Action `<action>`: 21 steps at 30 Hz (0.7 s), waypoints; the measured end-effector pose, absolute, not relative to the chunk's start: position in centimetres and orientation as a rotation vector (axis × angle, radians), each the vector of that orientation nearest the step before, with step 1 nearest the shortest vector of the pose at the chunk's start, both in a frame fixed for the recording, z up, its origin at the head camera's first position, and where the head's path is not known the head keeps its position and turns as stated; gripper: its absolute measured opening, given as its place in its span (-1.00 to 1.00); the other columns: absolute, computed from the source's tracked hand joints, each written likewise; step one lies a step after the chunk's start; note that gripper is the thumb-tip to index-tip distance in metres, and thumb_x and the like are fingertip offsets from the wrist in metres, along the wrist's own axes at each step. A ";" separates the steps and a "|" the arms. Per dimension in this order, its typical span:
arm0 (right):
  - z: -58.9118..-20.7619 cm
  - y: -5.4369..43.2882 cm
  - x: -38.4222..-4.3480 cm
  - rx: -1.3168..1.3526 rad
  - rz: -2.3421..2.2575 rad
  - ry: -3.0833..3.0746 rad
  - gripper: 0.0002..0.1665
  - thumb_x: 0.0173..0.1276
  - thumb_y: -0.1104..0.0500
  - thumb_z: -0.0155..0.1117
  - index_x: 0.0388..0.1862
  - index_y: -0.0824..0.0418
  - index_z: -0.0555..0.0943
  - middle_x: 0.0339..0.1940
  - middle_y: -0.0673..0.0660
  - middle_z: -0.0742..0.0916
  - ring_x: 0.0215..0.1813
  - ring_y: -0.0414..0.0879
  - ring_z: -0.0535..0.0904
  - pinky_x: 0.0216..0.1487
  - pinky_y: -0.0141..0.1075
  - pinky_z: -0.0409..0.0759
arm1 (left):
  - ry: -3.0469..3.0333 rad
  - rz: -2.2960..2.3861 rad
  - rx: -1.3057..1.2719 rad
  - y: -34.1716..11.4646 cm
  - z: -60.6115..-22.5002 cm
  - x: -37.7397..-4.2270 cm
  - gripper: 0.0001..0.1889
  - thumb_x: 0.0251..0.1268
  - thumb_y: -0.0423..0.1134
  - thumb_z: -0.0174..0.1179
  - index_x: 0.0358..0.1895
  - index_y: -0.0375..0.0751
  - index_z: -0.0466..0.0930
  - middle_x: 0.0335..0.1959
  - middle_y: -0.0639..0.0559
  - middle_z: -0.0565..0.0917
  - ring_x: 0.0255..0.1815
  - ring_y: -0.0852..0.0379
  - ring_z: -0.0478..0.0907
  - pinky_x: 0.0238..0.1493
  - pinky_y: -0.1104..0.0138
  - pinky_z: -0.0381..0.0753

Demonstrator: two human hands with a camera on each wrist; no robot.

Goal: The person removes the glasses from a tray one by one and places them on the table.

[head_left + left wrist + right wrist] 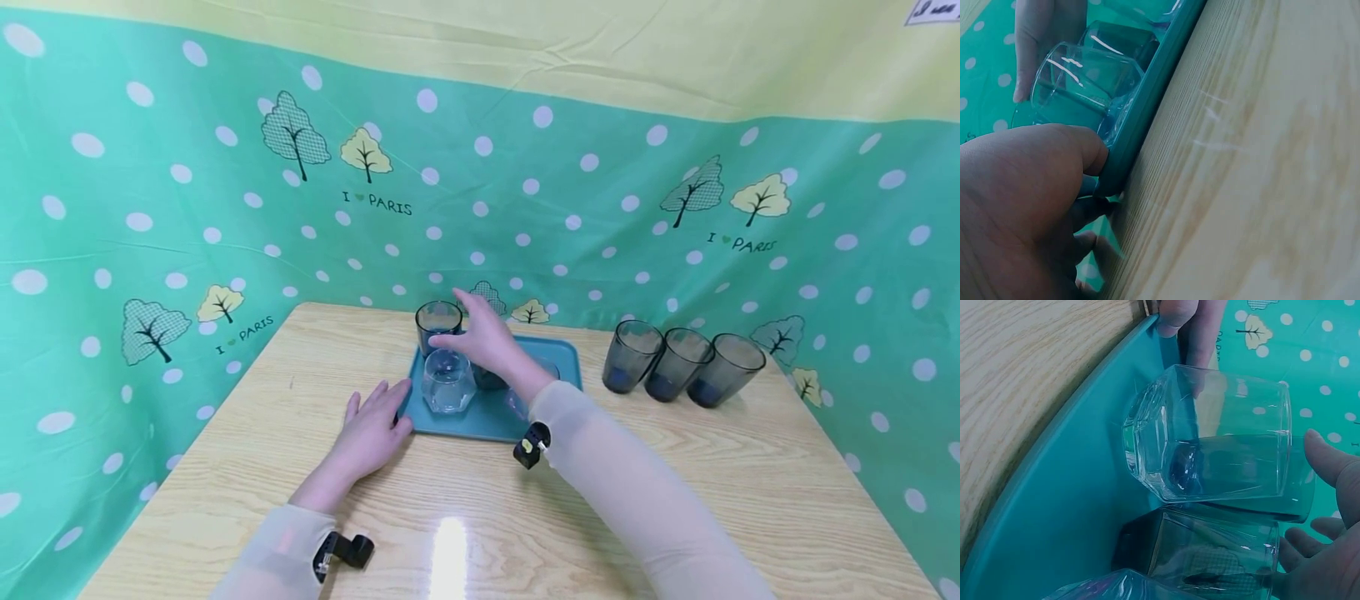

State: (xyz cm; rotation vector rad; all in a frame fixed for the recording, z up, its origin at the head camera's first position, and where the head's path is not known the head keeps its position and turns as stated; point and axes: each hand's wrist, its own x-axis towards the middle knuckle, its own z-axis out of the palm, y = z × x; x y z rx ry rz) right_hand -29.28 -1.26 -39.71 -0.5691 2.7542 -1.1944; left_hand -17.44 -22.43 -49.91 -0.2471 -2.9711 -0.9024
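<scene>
My right hand (487,337) is over the blue tray (480,427), thumb and fingers spread. Its thumb is by the rim of a tall dark glass (429,325) at the tray's back left. In the right wrist view its other fingers are near the rim of a second dark glass (1216,550). A clear faceted glass (447,383) stands at the front left. My right wrist partly hides a purplish clear glass (516,403). At the tray's left front corner rests my left hand (371,429), thumb touching the tray's edge, fingers extended beside it.
Three dark glasses (678,367) stand in a row on the wooden table (480,517), right of the tray. A green dotted cloth (525,208) hangs behind and around the table. Each wrist wears a small black camera (348,550).
</scene>
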 end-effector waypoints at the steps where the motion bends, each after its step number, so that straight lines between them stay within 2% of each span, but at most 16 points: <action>1: -39.8 -1.3 -29.3 -0.571 -1.192 2.755 0.21 0.42 -0.17 0.63 0.85 0.05 0.18 0.81 0.24 0.27 0.79 0.21 0.16 0.71 0.14 0.23 | -2.971 -0.901 -0.247 -22.4 -49.9 -17.4 -0.31 0.65 -0.22 0.09 0.73 -0.37 0.22 0.70 -0.29 0.34 0.77 -0.41 0.05 0.65 -0.45 -0.37; 21: -40.3 -2.1 -29.7 -0.581 -1.135 2.762 0.22 0.43 -0.23 0.60 0.86 0.00 0.15 0.79 0.22 0.32 0.77 0.19 0.22 0.66 0.17 0.32 | -2.968 -0.900 -0.245 -22.6 -50.0 -17.5 -0.30 0.65 -0.22 0.09 0.74 -0.37 0.21 0.70 -0.28 0.34 0.77 -0.40 0.05 0.65 -0.45 -0.36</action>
